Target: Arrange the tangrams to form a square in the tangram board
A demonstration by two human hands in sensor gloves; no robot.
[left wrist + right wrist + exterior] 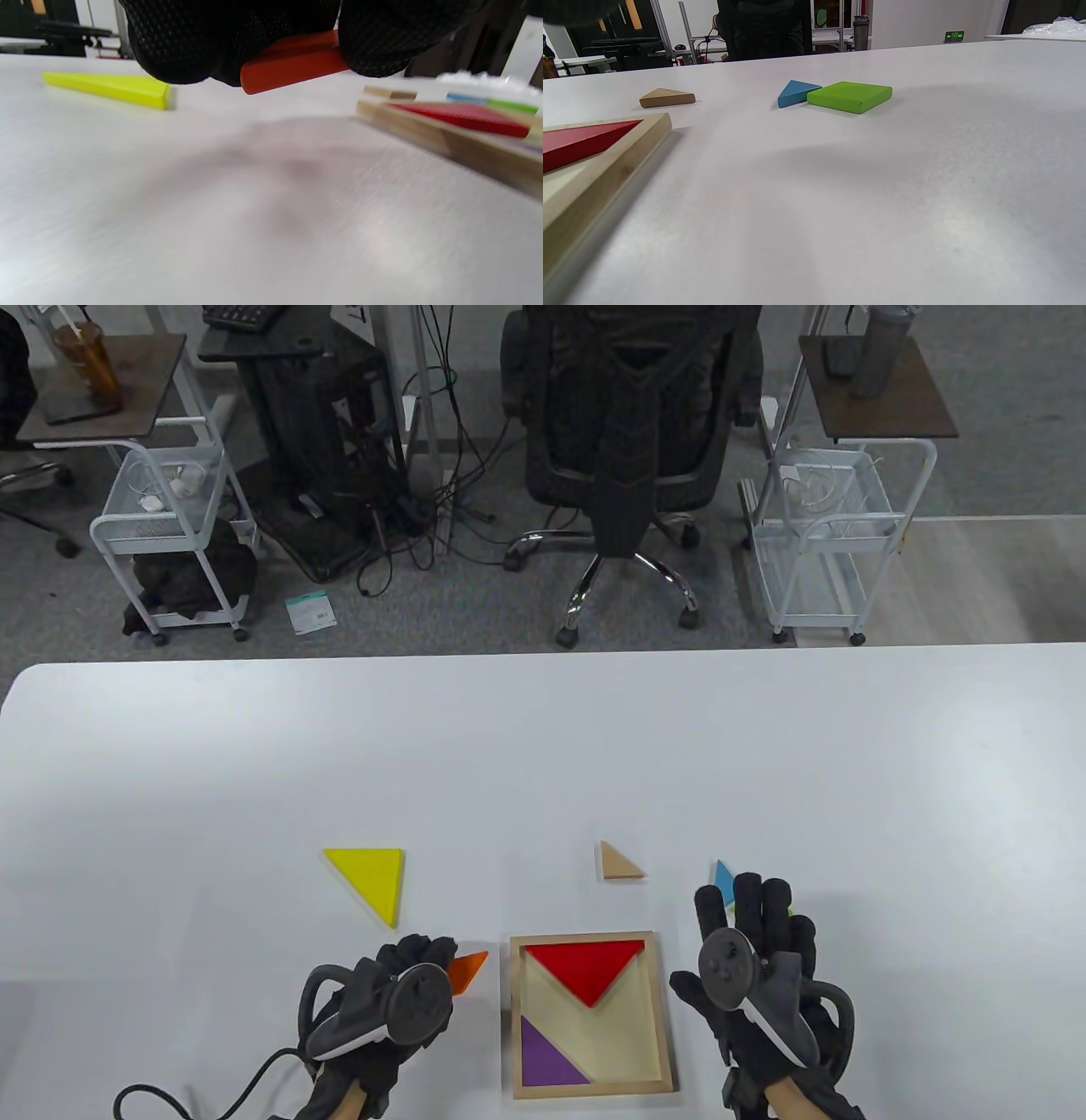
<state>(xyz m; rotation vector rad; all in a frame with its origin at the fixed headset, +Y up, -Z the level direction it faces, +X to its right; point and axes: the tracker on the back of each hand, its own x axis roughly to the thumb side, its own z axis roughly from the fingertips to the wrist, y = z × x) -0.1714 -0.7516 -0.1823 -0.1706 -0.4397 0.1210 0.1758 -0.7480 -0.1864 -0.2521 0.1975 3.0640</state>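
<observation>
The wooden tangram board [664,1010] lies near the table's front edge, with a red triangle [585,967] at its top and a purple triangle [545,1056] at its lower left. Just left of the board, my left hand [424,963] pinches an orange piece [468,971]; the left wrist view shows the orange piece [292,63] between my fingertips [382,46], lifted off the table. To the board's right, my right hand [751,912] hovers with straight fingers, holding nothing, above a blue triangle [722,880] and a green square [850,96]. A yellow triangle [371,874] and a tan triangle [619,863] lie loose.
The white table's far edge [543,655] runs across the middle of the table view; an office chair [632,441] and two white carts [170,534] stand beyond it. A cable [195,1099] trails from my left wrist.
</observation>
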